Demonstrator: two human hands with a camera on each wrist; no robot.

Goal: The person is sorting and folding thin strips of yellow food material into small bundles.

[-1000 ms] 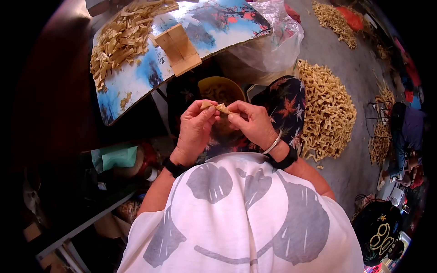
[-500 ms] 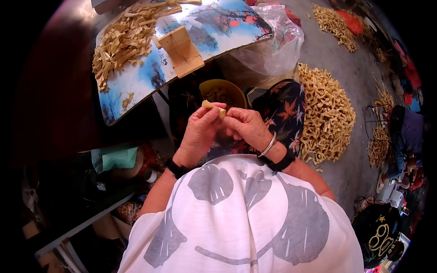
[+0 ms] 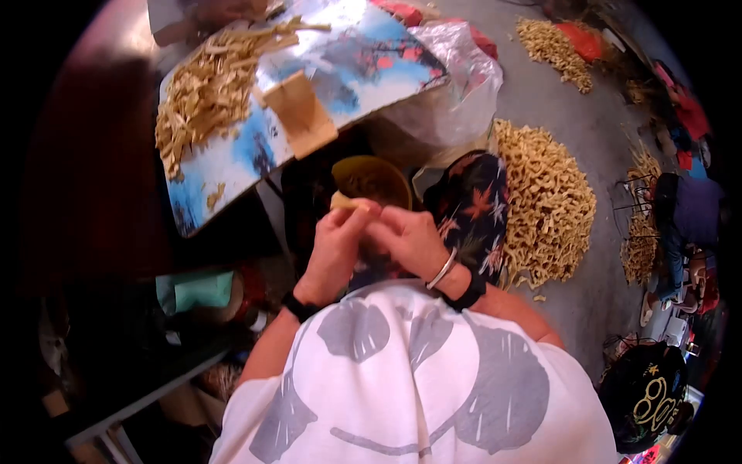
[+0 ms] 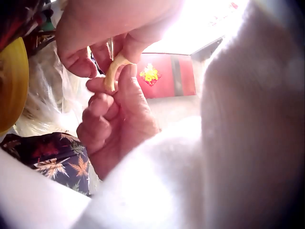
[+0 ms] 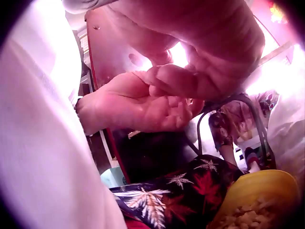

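Note:
In front of the white shirt, both hands meet over the lap. The left hand (image 3: 334,246) pinches a short, pale yellow, bent strip (image 3: 342,202) between thumb and fingers, one end jutting out past the thumb. The right hand (image 3: 413,241) lies against it, its fingertips bunched at the left fingertips. Seen from the left wrist, the strip (image 4: 114,74) curves between the two hands, with the right thumb and forefinger pinching its lower part. The strip's other end is hidden in the head view. Beyond the hands stands a yellow bowl (image 3: 338,168) containing pale pieces.
A painted table (image 3: 352,93) carries a heap of flat yellowish strips (image 3: 209,85) and a small wooden stand (image 3: 301,116). On the floor to the right lies a large pile of knotted pieces (image 3: 545,205). A clear plastic bag (image 3: 464,73) hangs beside the table.
The strip was stretched between both hands; it has turned, and one end now points out left past the left thumb. The right hand has moved left against the left one. The head view has shifted slightly.

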